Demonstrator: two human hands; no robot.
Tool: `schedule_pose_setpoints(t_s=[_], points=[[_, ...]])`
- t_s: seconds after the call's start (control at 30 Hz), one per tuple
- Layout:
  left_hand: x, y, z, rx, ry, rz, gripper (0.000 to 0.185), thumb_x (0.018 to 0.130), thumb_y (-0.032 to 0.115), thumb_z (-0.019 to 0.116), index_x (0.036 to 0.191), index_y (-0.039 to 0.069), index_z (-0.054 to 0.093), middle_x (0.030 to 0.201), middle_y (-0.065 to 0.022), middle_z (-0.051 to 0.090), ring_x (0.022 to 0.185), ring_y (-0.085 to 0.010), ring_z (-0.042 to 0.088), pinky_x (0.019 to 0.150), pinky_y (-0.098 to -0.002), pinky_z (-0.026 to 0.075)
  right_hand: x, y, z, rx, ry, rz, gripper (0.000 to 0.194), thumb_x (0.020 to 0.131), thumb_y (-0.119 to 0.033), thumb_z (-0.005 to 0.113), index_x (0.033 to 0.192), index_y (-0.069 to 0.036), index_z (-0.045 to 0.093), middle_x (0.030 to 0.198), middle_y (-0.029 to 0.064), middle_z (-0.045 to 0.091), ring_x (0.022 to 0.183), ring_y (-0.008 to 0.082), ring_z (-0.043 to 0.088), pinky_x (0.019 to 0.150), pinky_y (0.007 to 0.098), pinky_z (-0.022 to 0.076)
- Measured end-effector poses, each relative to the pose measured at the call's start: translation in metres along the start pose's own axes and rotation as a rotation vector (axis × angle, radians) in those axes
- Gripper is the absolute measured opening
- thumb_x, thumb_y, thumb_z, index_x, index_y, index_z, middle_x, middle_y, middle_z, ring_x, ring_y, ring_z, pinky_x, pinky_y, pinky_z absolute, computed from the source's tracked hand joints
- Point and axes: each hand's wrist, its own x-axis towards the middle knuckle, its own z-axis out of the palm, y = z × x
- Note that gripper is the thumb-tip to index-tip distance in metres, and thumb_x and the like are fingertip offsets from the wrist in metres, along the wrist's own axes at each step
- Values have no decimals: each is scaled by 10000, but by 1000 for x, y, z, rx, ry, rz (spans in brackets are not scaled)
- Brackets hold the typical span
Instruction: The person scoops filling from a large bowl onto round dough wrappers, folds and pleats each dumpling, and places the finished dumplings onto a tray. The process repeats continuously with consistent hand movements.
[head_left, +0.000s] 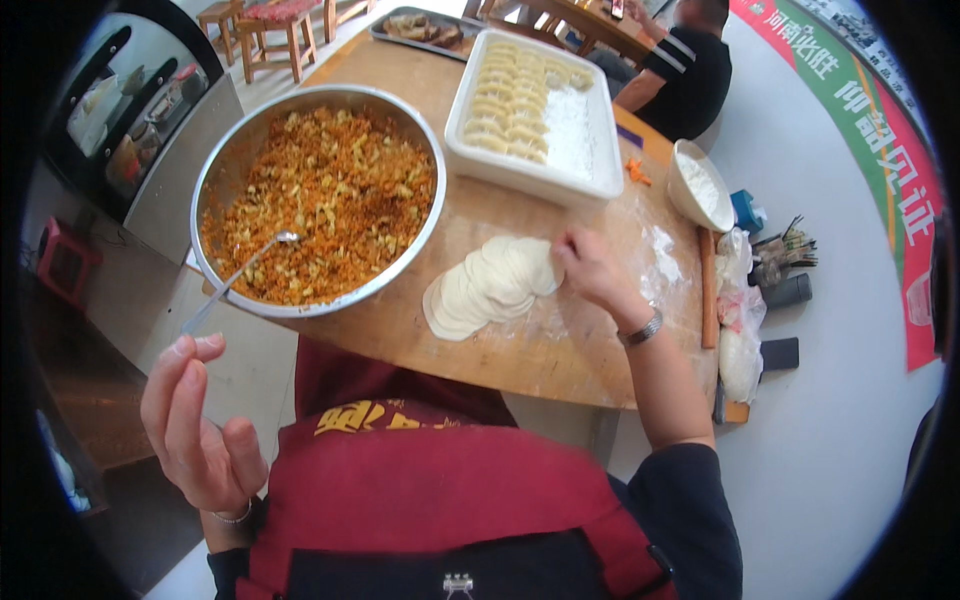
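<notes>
Overlapping round dough wrappers (487, 285) lie fanned in a pile on the wooden table (570, 375). My right hand (589, 266) pinches the edge of a dough wrapper (546, 262) at the pile's right end. Raised and holding nothing, my left hand (206, 424) has its fingers apart below the spoon's handle. A large steel bowl (441, 180) holds a crumbly orange and yellow filling (330, 195). The metal spoon (255, 262) rests in it, its handle over the near rim. Behind the wrappers, a white tray (540, 187) holds rows of shaped dumplings (506, 97) beside white flour.
At the right stand a bowl of flour (701, 184), a wooden rolling pin (708, 289) and plastic bags (739, 322). A metal tray with food (427, 31) is at the far edge. A person in black (690, 71) sits beyond the table.
</notes>
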Motion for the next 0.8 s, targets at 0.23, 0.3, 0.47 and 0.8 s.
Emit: schedule_pose_setpoints(t_s=[0.23, 0.3, 0.47, 0.8], points=[[-3, -13, 2, 49, -13, -28, 432, 1058, 239, 511, 1379, -50, 493, 1370, -252, 523, 1089, -331, 658, 964, -456, 539, -13, -8, 11, 426, 20, 286, 157, 905, -79, 715, 968, 62, 686, 832, 62, 705, 708, 107, 637, 622, 250, 506], [-2, -15, 2, 53, -18, -49, 430, 1056, 237, 515, 1380, -45, 496, 1369, -250, 527, 1092, -329, 660, 970, -456, 537, -15, -14, 13, 288, 43, 270, 163, 891, -79, 726, 971, 62, 705, 821, 84, 721, 707, 113, 653, 633, 256, 514], [-4, -21, 1, 60, -35, -36, 429, 1050, 239, 529, 1387, -25, 502, 1373, -240, 535, 1104, -320, 664, 987, -463, 531, -31, -27, 16, 67, 179, 196, 169, 842, -59, 748, 980, 34, 721, 807, 122, 715, 693, 159, 661, 642, 292, 516], [-8, -25, 4, 32, -39, -51, 443, 1043, 257, 553, 1376, -33, 517, 1371, -243, 543, 1117, -324, 666, 991, -463, 530, -43, -32, 15, -453, 422, -648, 134, 798, 32, 744, 907, 3, 672, 871, 147, 666, 840, 305, 640, 762, 354, 523]])
